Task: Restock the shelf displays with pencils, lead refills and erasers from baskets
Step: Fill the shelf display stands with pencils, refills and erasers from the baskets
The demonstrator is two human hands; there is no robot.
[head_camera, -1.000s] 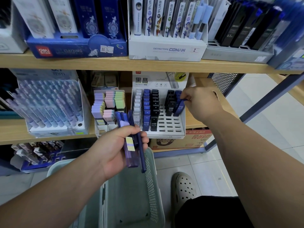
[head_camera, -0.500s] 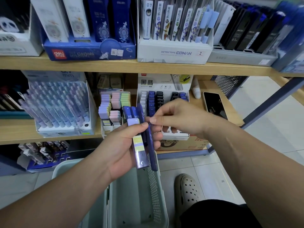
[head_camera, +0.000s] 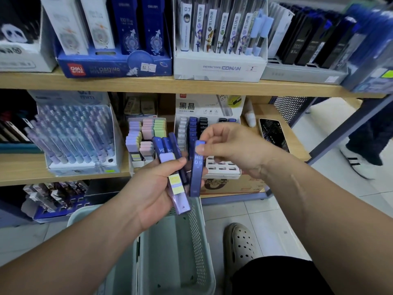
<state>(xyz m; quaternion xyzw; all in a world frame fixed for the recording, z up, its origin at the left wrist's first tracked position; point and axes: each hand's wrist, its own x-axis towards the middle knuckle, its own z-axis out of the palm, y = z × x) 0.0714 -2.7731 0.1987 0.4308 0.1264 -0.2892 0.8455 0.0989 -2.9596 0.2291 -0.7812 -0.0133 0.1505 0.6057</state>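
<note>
Your right hand (head_camera: 231, 150) hides the middle of the refill display (head_camera: 221, 167). The lower edge cuts the basket (head_camera: 200, 231). The blue boxes at far right (head_camera: 370, 50) are blurred.

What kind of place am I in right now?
Most likely a stationery shop: a wooden shelf holds display boxes of pens and lead refills, and one blue box carries a price tag.
</note>
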